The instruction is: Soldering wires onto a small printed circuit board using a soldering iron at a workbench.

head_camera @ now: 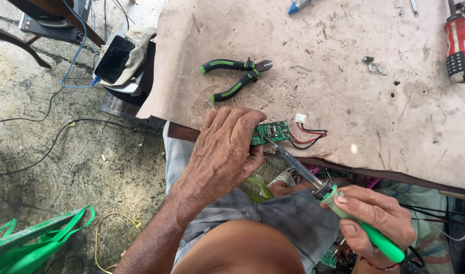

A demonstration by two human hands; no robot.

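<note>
Head view: worn brown tabletop [344, 101] above stained concrete floor [65, 152]; cables [39, 122] underfoot

Left hand [223, 152] curled palm-down, right hand [377, 218] fisted, both forearms extended.

Person is wearing grey shorts [293, 215] and a sandal [285, 177], thin red band showing at the right wrist [373, 265]. Arms bare, no sleeves, no gloves on either hand.

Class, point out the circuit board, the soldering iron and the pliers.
circuit board [274, 131], head view, green face right of the fingers.
soldering iron [382, 241], head view, green handle.
pliers [236, 76], head view, near the pivot.
</note>
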